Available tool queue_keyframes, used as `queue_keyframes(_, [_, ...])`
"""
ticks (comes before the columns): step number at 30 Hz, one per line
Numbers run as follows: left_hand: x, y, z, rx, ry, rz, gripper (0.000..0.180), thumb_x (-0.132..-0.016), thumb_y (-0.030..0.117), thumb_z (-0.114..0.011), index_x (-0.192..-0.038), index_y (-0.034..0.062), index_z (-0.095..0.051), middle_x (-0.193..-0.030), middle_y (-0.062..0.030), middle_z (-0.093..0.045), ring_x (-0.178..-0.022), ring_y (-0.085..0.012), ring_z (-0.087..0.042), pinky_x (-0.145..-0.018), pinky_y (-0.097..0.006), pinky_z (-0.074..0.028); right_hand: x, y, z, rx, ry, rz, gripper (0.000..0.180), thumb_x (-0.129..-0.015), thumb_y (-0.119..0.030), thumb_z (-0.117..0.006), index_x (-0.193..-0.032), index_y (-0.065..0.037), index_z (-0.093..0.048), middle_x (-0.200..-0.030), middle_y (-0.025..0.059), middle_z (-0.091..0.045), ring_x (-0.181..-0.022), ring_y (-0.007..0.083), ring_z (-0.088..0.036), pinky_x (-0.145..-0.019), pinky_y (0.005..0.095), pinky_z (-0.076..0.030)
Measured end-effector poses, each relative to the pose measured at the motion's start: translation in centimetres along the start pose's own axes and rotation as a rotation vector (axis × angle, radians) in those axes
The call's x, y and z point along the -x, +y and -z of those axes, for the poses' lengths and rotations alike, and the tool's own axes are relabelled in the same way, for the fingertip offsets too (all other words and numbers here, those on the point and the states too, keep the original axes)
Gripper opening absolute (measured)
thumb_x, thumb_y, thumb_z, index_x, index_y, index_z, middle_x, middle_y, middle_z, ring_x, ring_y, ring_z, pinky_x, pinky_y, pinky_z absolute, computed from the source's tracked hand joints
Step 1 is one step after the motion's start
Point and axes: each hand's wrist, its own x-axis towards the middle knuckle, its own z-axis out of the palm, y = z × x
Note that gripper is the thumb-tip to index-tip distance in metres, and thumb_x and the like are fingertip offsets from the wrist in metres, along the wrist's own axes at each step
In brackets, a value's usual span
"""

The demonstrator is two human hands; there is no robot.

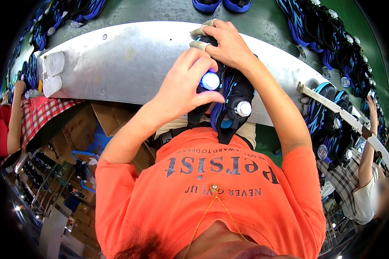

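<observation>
A pair of black and blue sports shoes lies at the near edge of the metal table, in front of my body. My left hand curls its fingers round the left shoe, beside a round white knob with a blue rim; its thumb stretches over the shoe. My right hand grips the far end of the same shoe. Pale finger covers sit on several of its fingertips. Close against it lies the right shoe, untouched by my fingers, with another white knob on top. My hands hide part of the left shoe.
The curved metal table edge runs across in front of me. Two clear plastic cups stand at left. Rows of similar shoes line the green surface at right. Co-workers' arms show at both sides; cardboard boxes sit below left.
</observation>
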Motion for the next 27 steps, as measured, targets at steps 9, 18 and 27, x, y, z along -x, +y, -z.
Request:
queue_keyframes(9, [-0.6, -3.4, 0.6, 0.331, -0.21, -0.112, 0.035, -0.073, 0.015, -0.074, -0.106, 0.0063, -0.068, -0.106, -0.0061, -0.067, -0.109, -0.0247, -0.053, -0.1, -0.036, -0.039, 0.8, 0.1, 0.0, -0.04, 0.109, 0.097, 0.028, -0.082, -0.031, -0.067, -0.106, -0.018, -0.073, -0.113, 0.0133, -0.059, -0.106, 0.0343, -0.05, -0.095, 0.0426, -0.04])
queue_keyframes(18, [5.1, 1.2, 0.3, 1.008, -0.202, 0.956, 0.044, -0.1, 0.035, -0.048, -0.097, -0.0049, -0.065, -0.092, -0.0141, -0.07, -0.06, -0.0135, -0.065, -0.039, -0.021, -0.042, 6.6, -6.0, 6.1, -0.35, -0.325, 0.094, 0.046, -0.08, -0.019, -0.071, -0.126, -0.021, -0.063, -0.091, 0.0091, -0.048, -0.09, 0.024, -0.054, -0.077, 0.0322, -0.048])
queue_keyframes(27, [5.0, 1.7, -2.4, 1.305, -0.049, 0.853, 0.041, -0.102, 0.028, -0.041, -0.118, -0.0067, -0.055, -0.114, -0.0202, -0.064, -0.085, -0.0243, -0.069, -0.053, -0.028, -0.055, 7.7, -6.8, 3.4, -0.279, -0.042, -0.064, 0.028, -0.081, -0.016, -0.069, -0.109, -0.013, -0.066, -0.085, 0.0092, -0.057, -0.073, 0.0214, -0.059, -0.067, 0.0333, -0.049])
